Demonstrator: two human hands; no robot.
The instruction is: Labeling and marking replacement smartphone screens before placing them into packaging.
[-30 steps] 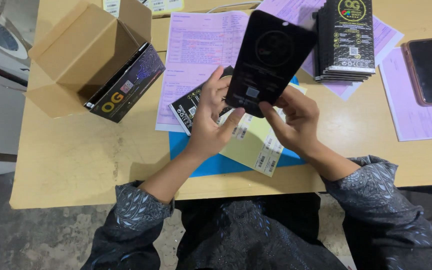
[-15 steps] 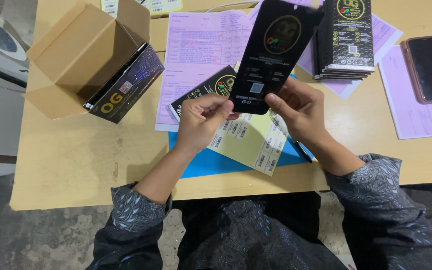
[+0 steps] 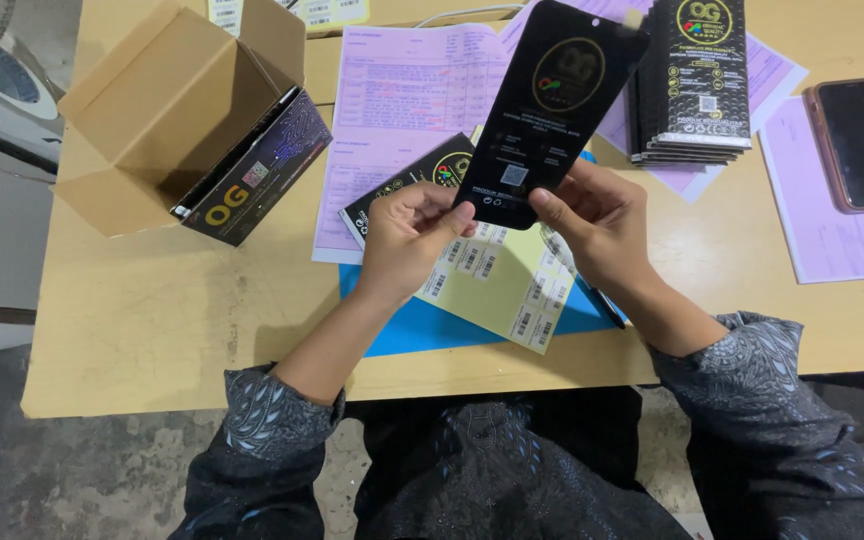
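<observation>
My left hand and my right hand both pinch the lower end of a flat black packet with a round gold emblem, held upright above the table. A second black packet lies flat just beyond my left hand's fingers. Under my hands lies a pale yellow sheet of small barcode stickers on a blue folder.
An open cardboard box with a black carton inside sits at the left. Pink forms cover the middle. A stack of black packets stands at the back right, a phone further right. A dark pen lies by my right wrist.
The black packet has turned over, from its plain windowed side to its printed side, and has been lifted higher and to the right. Both hands have shifted to its lower end.
</observation>
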